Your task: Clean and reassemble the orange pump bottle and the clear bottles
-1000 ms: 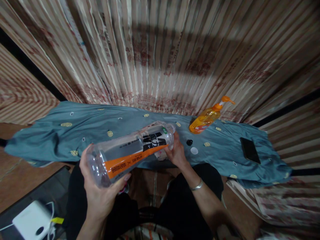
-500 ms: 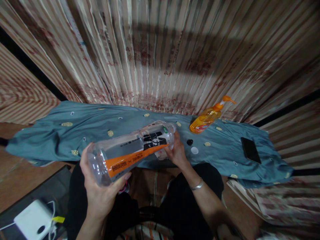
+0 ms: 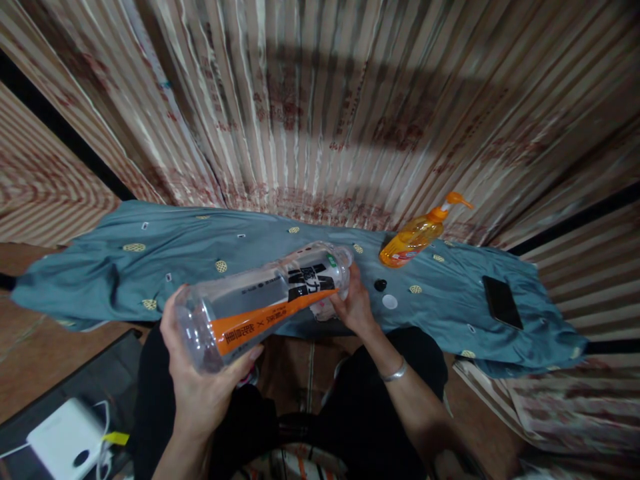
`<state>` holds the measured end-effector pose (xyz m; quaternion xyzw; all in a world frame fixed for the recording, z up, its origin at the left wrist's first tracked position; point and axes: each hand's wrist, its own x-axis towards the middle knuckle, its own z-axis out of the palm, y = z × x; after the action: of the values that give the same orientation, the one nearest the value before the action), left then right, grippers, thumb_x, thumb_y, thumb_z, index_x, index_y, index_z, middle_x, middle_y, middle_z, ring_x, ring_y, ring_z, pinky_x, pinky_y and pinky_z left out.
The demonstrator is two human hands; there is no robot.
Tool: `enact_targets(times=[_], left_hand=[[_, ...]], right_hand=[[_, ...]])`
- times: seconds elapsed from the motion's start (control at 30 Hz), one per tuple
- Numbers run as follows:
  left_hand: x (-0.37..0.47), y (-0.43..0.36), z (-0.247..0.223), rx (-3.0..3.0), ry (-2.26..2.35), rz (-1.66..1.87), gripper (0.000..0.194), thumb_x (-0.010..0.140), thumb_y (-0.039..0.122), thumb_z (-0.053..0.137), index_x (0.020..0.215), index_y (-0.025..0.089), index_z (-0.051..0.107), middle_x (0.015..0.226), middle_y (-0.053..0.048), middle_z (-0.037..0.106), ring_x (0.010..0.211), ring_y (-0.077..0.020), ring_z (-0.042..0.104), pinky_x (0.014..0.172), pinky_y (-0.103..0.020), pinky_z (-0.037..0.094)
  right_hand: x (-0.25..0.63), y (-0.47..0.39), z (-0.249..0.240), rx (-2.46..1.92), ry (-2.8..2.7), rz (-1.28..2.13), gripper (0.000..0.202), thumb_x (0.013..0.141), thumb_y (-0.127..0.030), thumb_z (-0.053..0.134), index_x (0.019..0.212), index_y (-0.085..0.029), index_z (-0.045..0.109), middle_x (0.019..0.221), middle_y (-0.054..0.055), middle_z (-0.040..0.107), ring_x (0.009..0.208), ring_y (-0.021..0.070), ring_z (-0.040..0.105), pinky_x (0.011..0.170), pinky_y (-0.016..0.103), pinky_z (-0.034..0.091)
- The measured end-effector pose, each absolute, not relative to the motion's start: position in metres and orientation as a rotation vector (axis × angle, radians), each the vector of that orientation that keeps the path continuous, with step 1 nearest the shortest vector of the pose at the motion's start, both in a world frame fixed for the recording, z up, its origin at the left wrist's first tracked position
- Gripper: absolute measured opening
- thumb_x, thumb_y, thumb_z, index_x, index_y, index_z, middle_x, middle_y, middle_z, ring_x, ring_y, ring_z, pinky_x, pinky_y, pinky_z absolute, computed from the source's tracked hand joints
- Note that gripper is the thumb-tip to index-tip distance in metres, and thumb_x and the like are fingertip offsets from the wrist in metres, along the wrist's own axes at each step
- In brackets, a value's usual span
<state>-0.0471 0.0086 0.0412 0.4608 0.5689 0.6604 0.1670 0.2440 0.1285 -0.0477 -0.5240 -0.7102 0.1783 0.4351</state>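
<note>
A large clear plastic bottle [image 3: 260, 293] with an orange, black and white label lies tilted across my two hands, above the cloth-covered table. My left hand [image 3: 200, 373] is wrapped round its base, thumb along the lower side. Its neck end is gripped by my right hand [image 3: 356, 303], which wears a silver bracelet at the wrist. Beyond my right hand, a small black cap [image 3: 381, 285] and a white disc [image 3: 389, 302] rest on the cloth. Partly hidden under the bottle is a pale, crumpled-looking item [image 3: 323, 311] I cannot make out.
An orange pump bottle [image 3: 413, 240] stands at the table's back, right of centre. Farther right lies a black phone [image 3: 502, 302] on the teal cloth [image 3: 185, 240]. A white box with cables [image 3: 67, 437] sits on a dark surface at lower left. Striped curtains enclose the table.
Almost nothing differs. Both hands keep their hold on the clear bottle, and the view has shifted very slightly.
</note>
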Motion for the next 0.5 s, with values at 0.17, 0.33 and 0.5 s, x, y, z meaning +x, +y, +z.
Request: enact_targets(times=[0.17, 0.33, 0.5], left_hand=[[-0.0462, 0.0085, 0.0422, 1.285, 1.611, 1.889, 0.117, 0.055, 0.046, 0.115, 0.164, 0.049, 0.071, 0.162, -0.004, 0.070, 0.145, -0.0392, 0.071, 0.137, -0.059, 0.052], [-0.0481, 0.0096, 0.0396, 1.228, 1.629, 1.875, 0.123, 0.048, 0.045, 0.116, 0.163, 0.046, 0.072, 0.164, -0.006, 0.071, 0.150, -0.0435, 0.069, 0.133, -0.063, 0.055], [-0.0490, 0.0086, 0.0394, 1.258, 1.625, 1.880, 0.119, 0.052, 0.045, 0.115, 0.163, 0.048, 0.072, 0.163, -0.004, 0.070, 0.147, -0.0400, 0.069, 0.136, -0.060, 0.052]], right_hand=[[0.2429, 0.1282, -0.0482, -1.296, -1.766, 0.415, 0.091, 0.108, -0.066, 0.068, 0.180, -0.018, 0.040, 0.167, 0.027, 0.072, 0.145, 0.0457, 0.079, 0.118, 0.066, 0.069], [0.2407, 0.1278, -0.0452, -1.280, -1.780, 0.411, 0.093, 0.109, -0.069, 0.066, 0.181, -0.018, 0.037, 0.164, 0.026, 0.074, 0.142, 0.0443, 0.081, 0.115, 0.064, 0.071], [0.2406, 0.1274, -0.0423, -1.282, -1.795, 0.420, 0.092, 0.110, -0.070, 0.065, 0.180, -0.017, 0.039, 0.165, 0.026, 0.073, 0.143, 0.0442, 0.080, 0.116, 0.062, 0.070]])
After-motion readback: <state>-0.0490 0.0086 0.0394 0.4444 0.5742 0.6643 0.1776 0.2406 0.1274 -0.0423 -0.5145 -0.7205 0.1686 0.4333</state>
